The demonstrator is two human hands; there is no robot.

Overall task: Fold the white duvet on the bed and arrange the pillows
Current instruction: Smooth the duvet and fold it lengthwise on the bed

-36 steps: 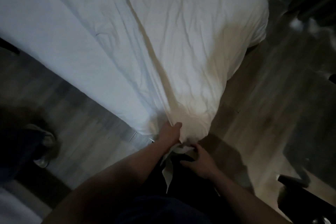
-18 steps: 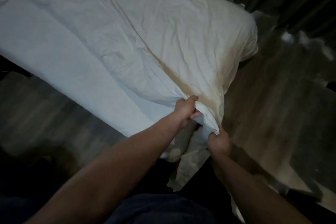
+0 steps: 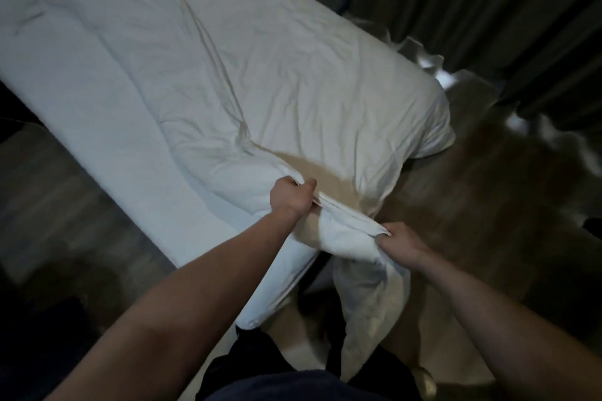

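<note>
A white duvet [image 3: 260, 81] covers the bed, creased along its middle, and its near corner is lifted off the bed's foot. My left hand [image 3: 291, 195] grips the duvet's edge at that corner, fingers curled into the cloth. About a forearm's length to the right, my right hand [image 3: 399, 242] grips the same edge, which is stretched between both hands. A loose flap of the duvet hangs below my right hand toward the floor. No pillows are visible.
Wooden floor [image 3: 488, 221] lies to the right of the bed and also on the left [image 3: 65, 205]. Dark curtains [image 3: 488, 3] hang at the back right. My dark-clothed legs [image 3: 293, 381] stand at the bed's foot corner.
Both hands have lifted the duvet corner up from low at the bed's foot and moved apart, stretching the edge between them. The view has tilted up toward the bed.
</note>
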